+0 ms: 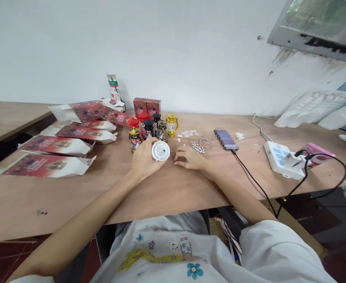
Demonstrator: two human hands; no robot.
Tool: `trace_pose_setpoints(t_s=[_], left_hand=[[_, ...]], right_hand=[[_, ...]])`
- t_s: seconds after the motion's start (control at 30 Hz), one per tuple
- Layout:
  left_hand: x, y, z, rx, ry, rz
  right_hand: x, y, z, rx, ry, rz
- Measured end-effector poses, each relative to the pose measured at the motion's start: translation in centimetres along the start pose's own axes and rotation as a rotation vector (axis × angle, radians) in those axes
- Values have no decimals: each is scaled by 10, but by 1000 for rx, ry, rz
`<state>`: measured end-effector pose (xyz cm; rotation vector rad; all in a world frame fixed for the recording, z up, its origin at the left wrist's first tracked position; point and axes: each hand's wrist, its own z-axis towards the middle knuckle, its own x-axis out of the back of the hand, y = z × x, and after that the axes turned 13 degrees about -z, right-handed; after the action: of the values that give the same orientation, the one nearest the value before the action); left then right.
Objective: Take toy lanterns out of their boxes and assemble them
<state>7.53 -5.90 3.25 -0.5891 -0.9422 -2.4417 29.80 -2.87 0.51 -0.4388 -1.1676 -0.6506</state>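
My left hand (145,159) is closed around a small lantern turned on its side, so its round white base (160,151) faces me. My right hand (188,158) rests on the wooden table (167,188) just right of that base, fingers pinched low at the tabletop; what they pinch is too small to make out. Just behind my hands stands a cluster of several little lanterns (149,129), red, black and gold. A scatter of small silver button cells (197,147) and white bits (188,134) lies beyond my right hand.
Flat red-and-white cartons (57,145) lie in a row at the left, two red boxes (146,106) by the wall. A phone (225,139) with a black cable, a white power strip (279,159) and a pink tape roll (320,155) sit right. White bags (317,108) lie far right.
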Motion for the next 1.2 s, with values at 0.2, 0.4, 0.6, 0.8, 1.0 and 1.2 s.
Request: trace_pose_setpoints(t_s=[0.2, 0.4, 0.6, 0.8, 1.0, 1.2], left_hand=[[3, 5, 3, -53, -7, -151], [4, 8, 9, 284, 45, -519], [-1, 5, 14, 565, 109, -992], [0, 5, 21, 971, 221, -1426], [3, 8, 24, 1245, 189, -1458], [2, 7, 23, 1198, 283, -1451]], right_hand=[[4, 17, -3, -223, 137, -126], [13, 48, -17, -605, 212, -205], [14, 65, -27, -755, 206, -208], [10, 64, -25, -720, 225, -220], [4, 47, -17, -494, 198, -117], [-11, -4, 2, -181, 18, 22]])
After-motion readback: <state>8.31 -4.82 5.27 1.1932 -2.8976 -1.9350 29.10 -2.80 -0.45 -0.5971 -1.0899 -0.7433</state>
